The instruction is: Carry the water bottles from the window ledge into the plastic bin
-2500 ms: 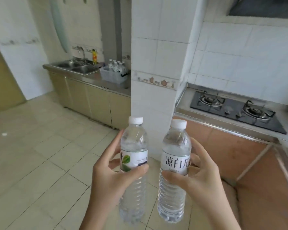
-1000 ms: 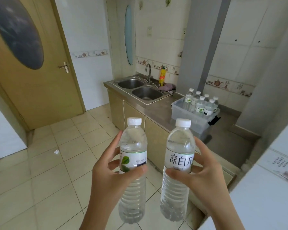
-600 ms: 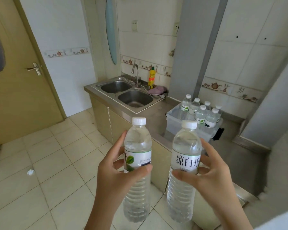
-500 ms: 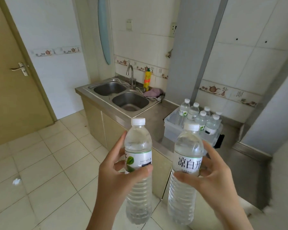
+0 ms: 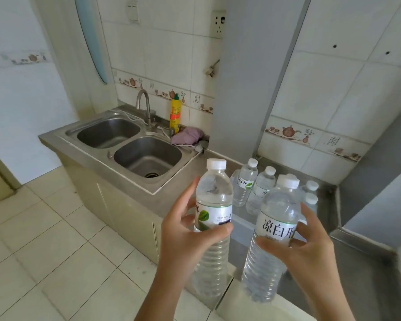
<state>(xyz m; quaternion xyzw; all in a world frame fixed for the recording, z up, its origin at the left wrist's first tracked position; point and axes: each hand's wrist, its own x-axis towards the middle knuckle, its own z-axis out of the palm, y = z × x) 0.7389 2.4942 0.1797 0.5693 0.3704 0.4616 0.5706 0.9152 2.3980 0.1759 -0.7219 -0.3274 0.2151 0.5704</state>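
Observation:
My left hand [image 5: 183,237] grips a clear water bottle [image 5: 212,218] with a white cap and a leaf label, held upright. In my right hand [image 5: 308,249] is a second clear water bottle [image 5: 273,230] with Chinese characters on its label, tilted slightly left. Just behind both bottles, on the steel counter, stands the clear plastic bin [image 5: 242,224] with several capped bottles [image 5: 245,181] upright inside. The held bottles hide part of the bin's front and right side.
A steel double sink [image 5: 130,147] with a tap sits left of the bin. A yellow detergent bottle [image 5: 175,112] and a purple cloth [image 5: 188,136] are behind it. A grey pillar [image 5: 252,77] rises behind the bin. Tiled floor [image 5: 56,251] lies to the left.
The view has closed in on the counter; the sink and bin appear larger and nearer. Both hands still hold their bottles, now in front of the bin.

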